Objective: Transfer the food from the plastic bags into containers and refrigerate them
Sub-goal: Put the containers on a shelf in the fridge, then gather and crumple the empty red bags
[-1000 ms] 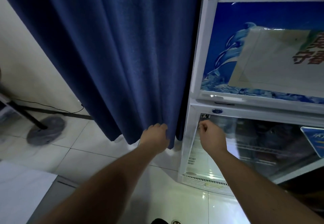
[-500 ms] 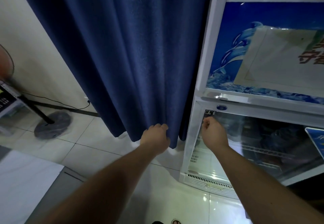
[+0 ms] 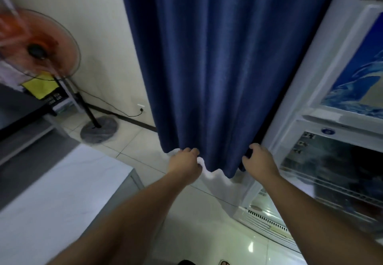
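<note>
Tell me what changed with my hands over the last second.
The right hand left the upper corner of the fridge's glass door and moved left to the blue curtain, fingers curled at its edge. The left hand kept its grip on the curtain's hem. The glass door looks unmoved.

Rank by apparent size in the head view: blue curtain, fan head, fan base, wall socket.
1. blue curtain
2. fan head
3. fan base
4. wall socket
Apparent size only; the fan head sits nearer the camera than its base.
</note>
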